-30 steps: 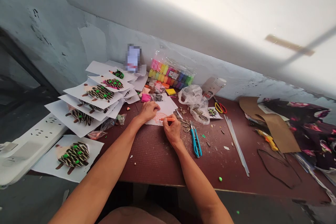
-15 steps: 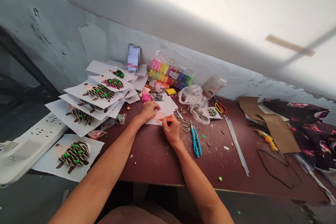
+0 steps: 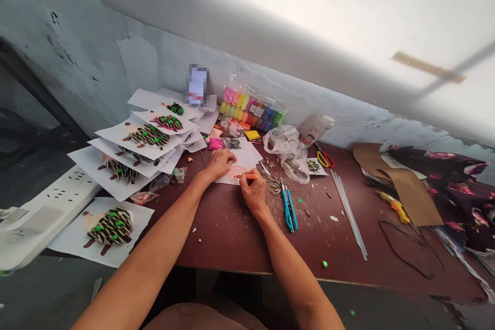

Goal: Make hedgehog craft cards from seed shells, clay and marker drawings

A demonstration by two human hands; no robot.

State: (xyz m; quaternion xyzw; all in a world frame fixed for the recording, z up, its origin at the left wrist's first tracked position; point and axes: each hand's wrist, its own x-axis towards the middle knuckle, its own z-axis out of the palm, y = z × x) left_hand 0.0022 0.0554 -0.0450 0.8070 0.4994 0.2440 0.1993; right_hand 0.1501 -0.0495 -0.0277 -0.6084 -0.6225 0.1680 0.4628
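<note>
My right hand (image 3: 253, 190) is closed round an orange pen (image 3: 247, 177), whose tip is at an orange drawing (image 3: 235, 172) on white paper (image 3: 244, 153). On the left edge of that paper rests my left hand (image 3: 221, 163), its fingers spread flat and nothing in them. Sunflower seeds (image 3: 275, 185) lie loose to the right of the paper. Close by is a blue cutting tool (image 3: 288, 209). Behind the paper sit a pink packet (image 3: 215, 144) and a yellow packet (image 3: 252, 135).
Sheets with seed hedgehogs (image 3: 149, 136) are stacked at the left, beside a power strip (image 3: 50, 211). Colourful clay packs (image 3: 251, 111), a bottle (image 3: 315, 129) and a phone (image 3: 197, 85) stand at the wall. Scissors (image 3: 325, 159), clear sticks (image 3: 350, 216) and a yellow glue gun (image 3: 395, 206) lie rightward.
</note>
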